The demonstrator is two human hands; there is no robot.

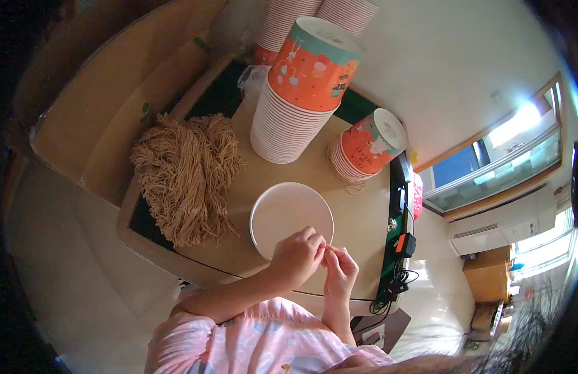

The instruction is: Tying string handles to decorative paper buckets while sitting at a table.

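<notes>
Pinching something thin and tan between their fingertips, the left hand (296, 254) and the right hand (340, 269) meet at the near edge of the table (357, 218), just over the rim of a white paper cup (289, 215) seen from straight above; what they grip looks like a short strand of string (327, 249), though it is too small to tell for sure. Both hands are closed narrowly, thumb to forefinger, with the fingertips nearly touching each other. The cup stands upright on the tan tabletop, right in front of the hands. To its left lies a big tangled pile of tan string (186, 177), spilling toward the table's edge. Behind the cup rises a tall stack of orange paper cups (301, 87), upside down, and to the right of that a shorter orange stack (367, 146) leans over. More striped cup stacks (307, 19) stand at the back. A brown cardboard box (108, 106) sits at the far left. Black cables and a small orange device (401, 246) hang at the table's right side. Pink patterned sleeves (251, 340) show below.
</notes>
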